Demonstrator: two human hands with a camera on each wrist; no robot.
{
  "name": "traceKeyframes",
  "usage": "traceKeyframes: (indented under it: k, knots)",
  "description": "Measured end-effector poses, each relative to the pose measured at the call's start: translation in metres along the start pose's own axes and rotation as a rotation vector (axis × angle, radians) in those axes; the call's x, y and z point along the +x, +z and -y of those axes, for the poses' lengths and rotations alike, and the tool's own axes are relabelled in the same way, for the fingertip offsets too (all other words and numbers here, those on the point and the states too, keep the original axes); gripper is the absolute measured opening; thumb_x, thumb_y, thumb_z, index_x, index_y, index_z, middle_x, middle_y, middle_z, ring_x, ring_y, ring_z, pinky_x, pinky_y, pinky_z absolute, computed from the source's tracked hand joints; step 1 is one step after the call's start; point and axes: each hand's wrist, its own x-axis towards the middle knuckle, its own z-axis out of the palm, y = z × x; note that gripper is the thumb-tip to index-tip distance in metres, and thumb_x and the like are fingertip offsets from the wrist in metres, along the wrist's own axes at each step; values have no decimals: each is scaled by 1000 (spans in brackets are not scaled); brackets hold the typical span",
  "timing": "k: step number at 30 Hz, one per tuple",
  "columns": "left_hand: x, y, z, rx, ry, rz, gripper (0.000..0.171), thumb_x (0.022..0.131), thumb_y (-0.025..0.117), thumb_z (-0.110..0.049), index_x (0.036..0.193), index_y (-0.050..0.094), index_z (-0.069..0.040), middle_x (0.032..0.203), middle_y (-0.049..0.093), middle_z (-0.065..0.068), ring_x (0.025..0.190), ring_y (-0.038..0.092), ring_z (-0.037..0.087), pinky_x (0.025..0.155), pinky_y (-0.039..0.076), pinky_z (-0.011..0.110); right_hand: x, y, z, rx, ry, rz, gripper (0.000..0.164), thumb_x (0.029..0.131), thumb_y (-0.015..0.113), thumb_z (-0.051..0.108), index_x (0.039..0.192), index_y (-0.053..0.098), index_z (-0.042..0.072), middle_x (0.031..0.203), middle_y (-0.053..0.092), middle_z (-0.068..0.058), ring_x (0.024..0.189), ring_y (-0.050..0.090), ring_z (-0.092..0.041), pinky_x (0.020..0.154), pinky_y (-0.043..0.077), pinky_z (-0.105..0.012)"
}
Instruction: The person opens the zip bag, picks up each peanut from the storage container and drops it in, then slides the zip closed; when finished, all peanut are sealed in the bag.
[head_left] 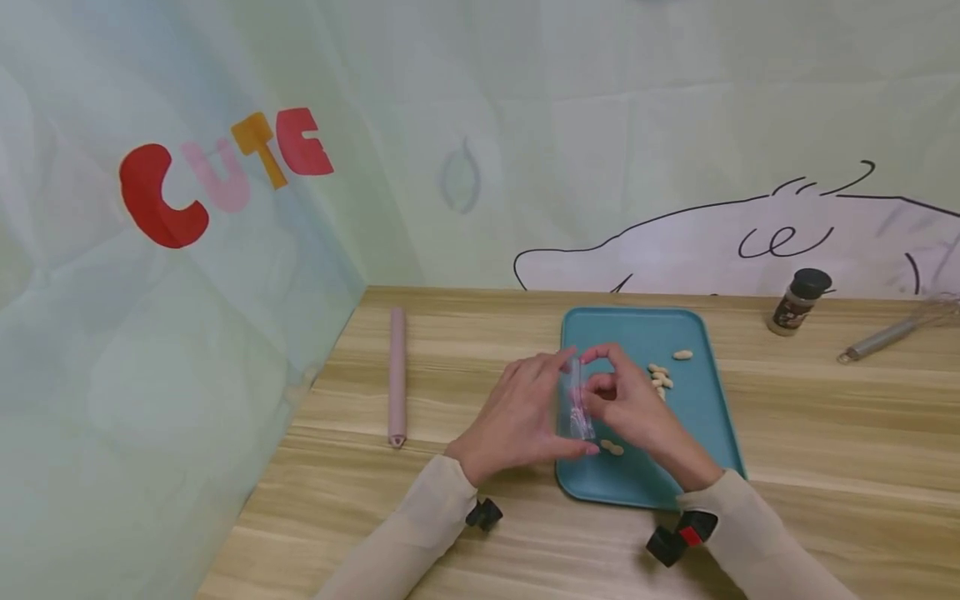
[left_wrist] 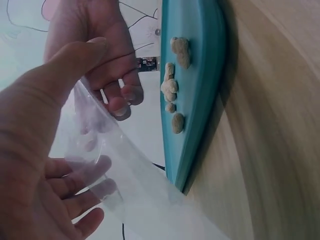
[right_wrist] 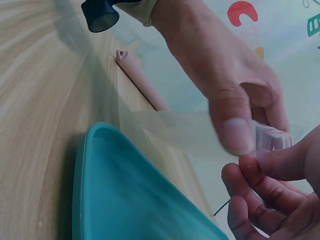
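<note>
A clear plastic bag [head_left: 580, 415] is stretched between my two hands over the blue tray [head_left: 633, 327]. My left hand [head_left: 517, 412] holds it, fingers at the far edge and thumb at the near one. From the other side my right hand [head_left: 626, 404] pinches the bag between thumb and fingers. The right wrist view shows the film [right_wrist: 175, 130] trailing off beyond the left thumb. Several unshelled peanuts [head_left: 660, 379] lie grouped on the tray, a single peanut [head_left: 682, 355] sits farther back, and another peanut [head_left: 612, 447] is beside my left thumb.
A pinkish rod-shaped tool [head_left: 397, 375] lies on the wooden table [head_left: 450, 333] to the left. Back right stand a black-capped seasoning bottle [head_left: 798, 304] and a whisk [head_left: 888, 335] lying on its side. A printed cloth wall [head_left: 487, 125] borders the table behind.
</note>
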Motion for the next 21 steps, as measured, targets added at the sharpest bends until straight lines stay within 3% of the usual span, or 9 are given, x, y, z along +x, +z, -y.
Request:
traceKeyframes:
  k: [5, 10, 13, 21]
  knots:
    - [-1, -4, 1, -29, -16, -16, 101, 79, 91, -58, 156, 46, -11, 142, 63, 4, 131, 61, 22, 122, 43, 47, 1, 1, 0, -23, 14, 3, 48, 101, 65, 3, 142, 41, 4, 91, 74, -9, 79, 66, -19, 75, 56, -28]
    - [-1, -7, 2, -68, -10, -38, 87, 83, 91, -50, 149, 51, -11, 137, 65, 4, 116, 63, 21, 113, 50, 45, 1, -1, -3, -38, 3, 12, 47, 104, 66, 9, 143, 41, 3, 91, 76, -10, 82, 69, -19, 79, 58, -29]
    - [-1, -6, 2, -78, -11, -35, 86, 84, 90, -49, 150, 50, -12, 137, 65, 4, 113, 63, 21, 109, 52, 44, 1, -3, -5, -33, 8, 10, 47, 105, 66, 9, 144, 41, 3, 90, 76, -9, 82, 70, -19, 82, 59, -30]
    - [-1, -3, 4, -87, -8, -32, 91, 87, 89, -42, 160, 45, -10, 130, 65, 5, 112, 64, 23, 113, 50, 46, 3, -7, -7, -42, 7, 6, 48, 102, 62, 3, 145, 40, 3, 93, 75, -10, 79, 62, -19, 71, 50, -28]
